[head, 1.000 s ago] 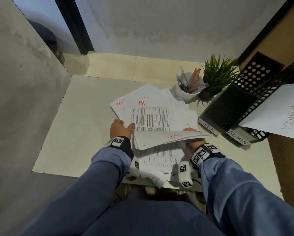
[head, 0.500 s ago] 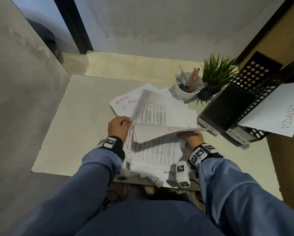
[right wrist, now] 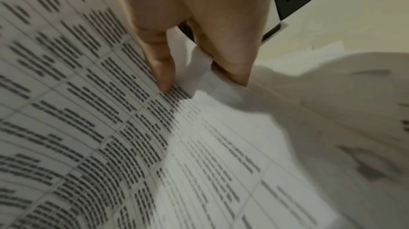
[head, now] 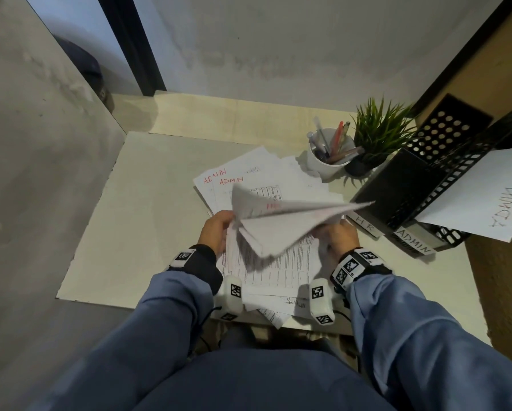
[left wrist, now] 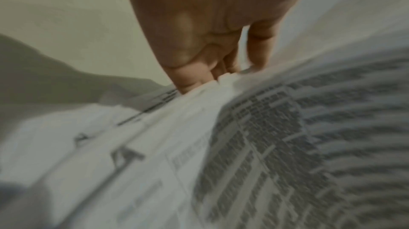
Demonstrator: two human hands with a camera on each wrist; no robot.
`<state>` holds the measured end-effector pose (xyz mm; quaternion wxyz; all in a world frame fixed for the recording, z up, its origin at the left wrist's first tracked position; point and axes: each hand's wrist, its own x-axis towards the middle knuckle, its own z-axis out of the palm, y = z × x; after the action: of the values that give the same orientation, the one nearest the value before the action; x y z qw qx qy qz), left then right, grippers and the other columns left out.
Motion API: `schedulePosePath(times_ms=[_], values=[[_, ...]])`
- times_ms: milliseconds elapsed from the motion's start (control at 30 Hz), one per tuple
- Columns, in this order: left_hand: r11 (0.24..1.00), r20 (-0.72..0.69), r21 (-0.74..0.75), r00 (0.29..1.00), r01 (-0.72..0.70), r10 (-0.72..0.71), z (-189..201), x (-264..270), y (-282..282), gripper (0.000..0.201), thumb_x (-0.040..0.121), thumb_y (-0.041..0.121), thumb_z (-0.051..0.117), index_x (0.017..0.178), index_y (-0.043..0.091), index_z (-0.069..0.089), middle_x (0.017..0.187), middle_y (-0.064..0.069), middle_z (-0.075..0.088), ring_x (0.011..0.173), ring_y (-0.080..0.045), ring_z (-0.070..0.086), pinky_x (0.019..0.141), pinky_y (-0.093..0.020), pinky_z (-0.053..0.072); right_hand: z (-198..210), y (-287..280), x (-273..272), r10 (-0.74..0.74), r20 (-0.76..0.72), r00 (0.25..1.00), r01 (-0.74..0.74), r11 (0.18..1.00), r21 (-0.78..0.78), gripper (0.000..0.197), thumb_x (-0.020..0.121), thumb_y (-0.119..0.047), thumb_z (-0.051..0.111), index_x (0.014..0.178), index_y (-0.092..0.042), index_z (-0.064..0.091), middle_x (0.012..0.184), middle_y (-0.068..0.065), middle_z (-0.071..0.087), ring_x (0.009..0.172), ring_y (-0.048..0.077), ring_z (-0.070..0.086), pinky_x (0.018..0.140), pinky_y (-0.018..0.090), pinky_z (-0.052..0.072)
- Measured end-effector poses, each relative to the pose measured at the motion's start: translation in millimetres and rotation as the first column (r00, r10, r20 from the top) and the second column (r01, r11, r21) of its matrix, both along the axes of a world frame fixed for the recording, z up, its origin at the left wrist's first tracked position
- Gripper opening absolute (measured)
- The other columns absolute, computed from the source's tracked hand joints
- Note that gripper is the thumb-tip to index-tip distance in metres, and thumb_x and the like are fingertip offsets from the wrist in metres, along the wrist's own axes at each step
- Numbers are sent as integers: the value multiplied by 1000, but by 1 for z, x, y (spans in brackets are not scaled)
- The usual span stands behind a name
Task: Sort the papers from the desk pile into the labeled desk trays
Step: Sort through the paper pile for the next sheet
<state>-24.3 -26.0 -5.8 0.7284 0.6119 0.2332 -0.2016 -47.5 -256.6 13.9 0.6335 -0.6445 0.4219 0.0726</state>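
A loose pile of printed papers (head: pixel 278 271) lies mid-desk, and its far sheets (head: pixel 219 179) are marked ADMIN in red. Both hands hold lifted sheets (head: pixel 281 223) above the pile; one shows red lettering. My left hand (head: pixel 228 223) pinches the left edge of a printed sheet (left wrist: pixel 287 128), as the left wrist view (left wrist: pixel 230 70) shows. My right hand (head: pixel 327 232) pinches a paper's edge (right wrist: pixel 194 68) between thumb and fingers (right wrist: pixel 201 79). Black mesh trays (head: pixel 403 185) stand at the right, with an HR label (head: pixel 364 223) and an ADMIN label (head: pixel 413 243). An ADMIN sheet (head: pixel 486 197) hangs out of the upper tray.
A white cup of pens (head: pixel 328 158) and a small potted plant (head: pixel 379 134) stand behind the pile, next to the trays. A pale desk mat (head: pixel 130 218) lies left of the papers. A grey wall runs along the left side and a wooden panel along the right.
My left hand has picked an HR sheet off the pile and swung it up toward the sheet in my right hand. The ADMIN sheets underneath are now uncovered.
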Motion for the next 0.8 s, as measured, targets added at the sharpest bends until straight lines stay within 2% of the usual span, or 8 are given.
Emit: schedulePosePath(times_ms=[67,133,233,333,467,600,700,800], values=[[985,27,-151,997,78,-74,6,0,-4,57,86,55,51,127,15,56,122,-10,64,115,-29,58,96,-40,47,24,5,1,36,24,999,-38,996,81,30,76,9,62,104,-2,59,89,13,62,77,24,60,78,32,52],[968,121,-15,961,252,-249,21,0,-10,80,71,75,51,130,21,50,126,-1,60,117,-19,56,95,-32,46,30,3,6,66,91,994,-75,993,94,37,74,13,62,108,-1,59,97,10,65,79,17,60,77,29,52],[962,239,153,936,226,-258,53,1,-23,49,80,34,68,121,13,53,104,6,62,93,-6,63,63,-8,50,49,3,16,60,158,986,-67,997,44,35,74,3,69,107,-4,61,107,9,67,98,24,64,91,37,52],[967,404,242,897,82,-177,76,8,-31,24,83,14,69,104,18,60,92,12,66,76,7,66,64,-13,52,71,6,25,52,337,940,-51,999,-11,19,79,-4,67,90,-18,61,104,5,69,100,22,66,94,42,51],[957,566,249,824,-147,-21,90,12,-37,11,88,13,62,97,19,62,86,11,66,73,7,65,64,-11,53,100,13,23,84,535,841,-27,993,-115,28,79,0,67,84,-25,55,91,-7,65,85,6,64,84,26,54],[950,422,302,904,-73,-65,68,3,-38,19,84,13,66,103,11,64,91,7,67,82,-6,66,63,-11,51,79,22,5,137,456,880,-99,990,-105,26,78,3,66,88,-20,58,89,-6,64,80,4,63,67,15,55],[916,212,390,959,96,-190,40,-5,-36,28,86,15,64,112,6,60,104,-2,66,81,-12,64,56,-10,51,46,32,-7,174,277,945,-131,977,-166,17,78,8,62,91,-2,63,86,8,63,82,25,62,73,33,56],[924,216,381,969,30,-120,39,-6,-36,20,86,13,64,105,9,63,98,2,67,78,-10,64,59,-17,54,43,31,-4,97,278,956,-55,986,-155,7,76,12,60,82,9,60,73,11,58,69,23,58,68,33,51]])
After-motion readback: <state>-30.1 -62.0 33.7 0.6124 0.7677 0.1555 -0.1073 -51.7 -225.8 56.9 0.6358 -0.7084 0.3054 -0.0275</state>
